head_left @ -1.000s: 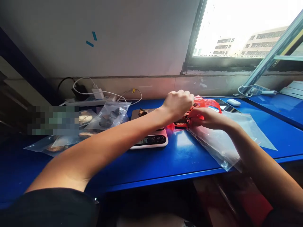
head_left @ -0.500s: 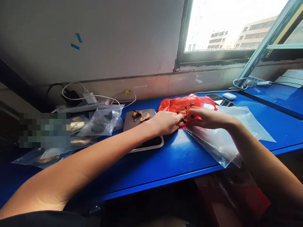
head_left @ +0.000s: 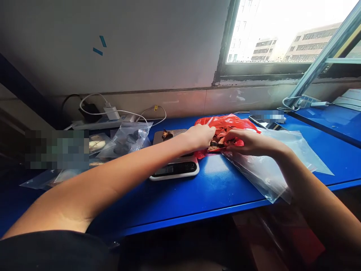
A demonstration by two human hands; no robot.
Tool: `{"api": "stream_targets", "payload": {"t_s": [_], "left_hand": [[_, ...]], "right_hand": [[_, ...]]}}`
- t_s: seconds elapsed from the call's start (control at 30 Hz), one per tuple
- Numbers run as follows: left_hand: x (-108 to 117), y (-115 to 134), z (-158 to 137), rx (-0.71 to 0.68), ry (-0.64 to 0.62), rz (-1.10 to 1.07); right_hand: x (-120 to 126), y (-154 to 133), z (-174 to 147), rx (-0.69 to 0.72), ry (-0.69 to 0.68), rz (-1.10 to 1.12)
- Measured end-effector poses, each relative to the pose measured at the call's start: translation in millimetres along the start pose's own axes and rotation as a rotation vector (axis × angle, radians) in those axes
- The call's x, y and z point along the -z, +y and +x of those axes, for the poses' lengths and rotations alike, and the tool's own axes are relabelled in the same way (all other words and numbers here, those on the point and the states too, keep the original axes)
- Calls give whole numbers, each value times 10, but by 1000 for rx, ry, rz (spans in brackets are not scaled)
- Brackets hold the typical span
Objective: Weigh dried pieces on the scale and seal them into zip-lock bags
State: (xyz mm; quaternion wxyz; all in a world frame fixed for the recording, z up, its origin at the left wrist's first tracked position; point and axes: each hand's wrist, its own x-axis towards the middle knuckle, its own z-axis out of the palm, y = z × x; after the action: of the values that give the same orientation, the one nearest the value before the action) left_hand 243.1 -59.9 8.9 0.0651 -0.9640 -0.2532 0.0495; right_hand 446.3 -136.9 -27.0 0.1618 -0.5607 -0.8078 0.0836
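A red plastic bag (head_left: 225, 120) lies open on the blue table, with brown dried pieces (head_left: 221, 136) like bark or dried slices in its mouth. My left hand (head_left: 201, 136) is closed on the bag's left rim; its fingertips are partly hidden. On the right side, my right hand (head_left: 244, 142) is closed with red plastic showing between its fingers. Left of the bag stands a kitchen scale (head_left: 176, 168) with a lit display. A dark dried piece (head_left: 167, 134) rests on its plate, and my left forearm covers part of it.
Clear plastic bags (head_left: 265, 177) lie under my right forearm. Filled clear bags (head_left: 126, 139) sit at the left, near a power strip (head_left: 113, 123) with white cables. A phone (head_left: 261, 121) lies behind the red bag, beside a metal shelf post (head_left: 313, 56). The blue table's front edge (head_left: 197, 214) runs below.
My left hand has moved up slightly along the red bag's rim. More dried pieces show between the hands, and the scale's display has come into sight. The view has shifted a little.
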Motion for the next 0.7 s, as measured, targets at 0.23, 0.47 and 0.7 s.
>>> {"api": "stream_targets", "payload": {"t_s": [0.23, 0.47, 0.7], "left_hand": [[135, -67, 247, -31, 14, 31], [359, -220, 320, 93, 127, 50], [221, -91, 352, 11, 317, 22]], "right_hand": [[-55, -1, -7, -73, 18, -31], [-14, -71, 2, -22, -35, -36], [-82, -100, 31, 32, 15, -107]]}}
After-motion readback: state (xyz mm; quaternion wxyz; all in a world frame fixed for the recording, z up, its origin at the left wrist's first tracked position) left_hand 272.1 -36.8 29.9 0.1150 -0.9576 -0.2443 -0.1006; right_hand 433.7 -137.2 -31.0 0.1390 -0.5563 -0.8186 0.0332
